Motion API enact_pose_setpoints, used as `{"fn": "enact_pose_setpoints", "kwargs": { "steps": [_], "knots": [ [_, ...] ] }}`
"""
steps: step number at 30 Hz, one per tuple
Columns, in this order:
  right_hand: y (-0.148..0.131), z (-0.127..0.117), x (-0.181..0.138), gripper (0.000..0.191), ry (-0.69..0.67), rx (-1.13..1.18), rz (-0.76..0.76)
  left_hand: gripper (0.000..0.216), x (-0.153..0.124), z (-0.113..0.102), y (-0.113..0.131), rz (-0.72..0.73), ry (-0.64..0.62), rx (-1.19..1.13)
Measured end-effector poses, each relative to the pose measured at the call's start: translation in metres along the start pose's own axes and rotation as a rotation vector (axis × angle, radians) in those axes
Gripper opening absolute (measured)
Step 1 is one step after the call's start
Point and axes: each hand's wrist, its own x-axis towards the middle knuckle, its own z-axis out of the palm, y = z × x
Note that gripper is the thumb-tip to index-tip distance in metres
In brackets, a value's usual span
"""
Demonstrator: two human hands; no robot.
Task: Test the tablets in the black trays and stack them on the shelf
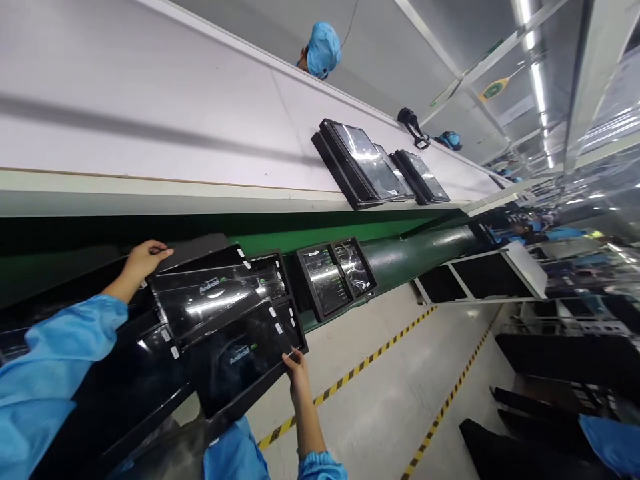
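The view is tilted steeply. My left hand (143, 261) grips the far edge of a black tray (200, 250) that carries two dark tablets; its fingers curl over the rim. The upper tablet (210, 297) shows an Android logo under glossy film. My right hand (296, 370) pinches the near corner of the lower tablet (240, 360), which also shows an Android logo. Both my sleeves are light blue.
Another tray with two tablets (334, 275) lies further along the green conveyor (420, 250). Black trays of tablets (367, 163) sit on the white shelf (150, 120) above. A person in a blue cap (323, 48) works beyond it. Yellow-black tape (350, 377) marks the floor.
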Motion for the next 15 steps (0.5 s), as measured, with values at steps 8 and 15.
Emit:
{"fn": "enact_pose_setpoints", "kwargs": {
  "steps": [8, 15],
  "knots": [
    [-0.033, -0.074, 0.064, 0.06, 0.164, -0.087, -0.019, 0.029, 0.008, 0.155, 0.044, 0.096, -0.252, 0.002],
    [-0.019, -0.071, 0.06, 0.07, 0.355, -0.233, -0.148, 0.044, -0.032, 0.146, 0.04, 0.357, -0.322, 0.093]
  ]
}}
